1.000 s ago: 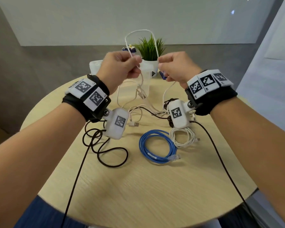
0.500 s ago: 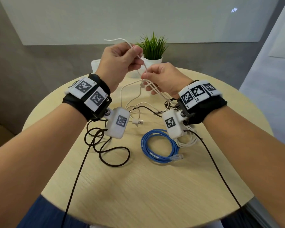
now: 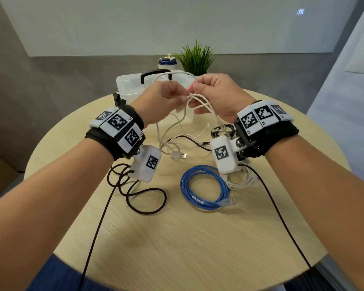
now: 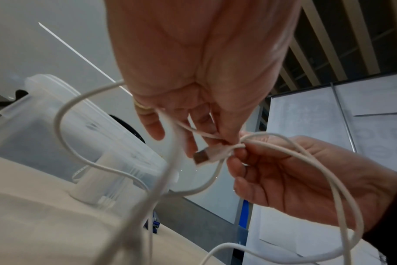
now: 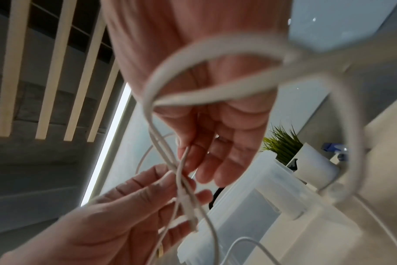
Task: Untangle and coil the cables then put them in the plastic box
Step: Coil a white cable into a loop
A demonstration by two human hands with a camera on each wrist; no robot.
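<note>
Both hands hold a tangled white USB cable (image 3: 200, 101) above the round table. My left hand (image 3: 177, 97) pinches it near its USB plug (image 4: 202, 157). Close beside it, my right hand (image 3: 194, 93) pinches a bunch of the cable's loops (image 4: 240, 145). More loops hang over the right palm (image 5: 215, 96), and strands trail down to a second plug (image 3: 179, 155) on the table. The clear plastic box (image 3: 128, 86), with its lid and black handle, stands just behind the hands. A blue coil (image 3: 204, 187), a white coil (image 3: 243, 181) and a loose black cable (image 3: 141, 194) lie on the table.
A small black bundle (image 3: 221, 131) lies under my right wrist. Behind the box stand a potted plant (image 3: 197, 57) and a small bottle (image 3: 167, 63). Thin black leads from the wrist cameras run across the wooden table (image 3: 198, 238) toward me.
My left hand has come down from its raised position and my right hand has risen. Both now meet at one height, right in front of the box.
</note>
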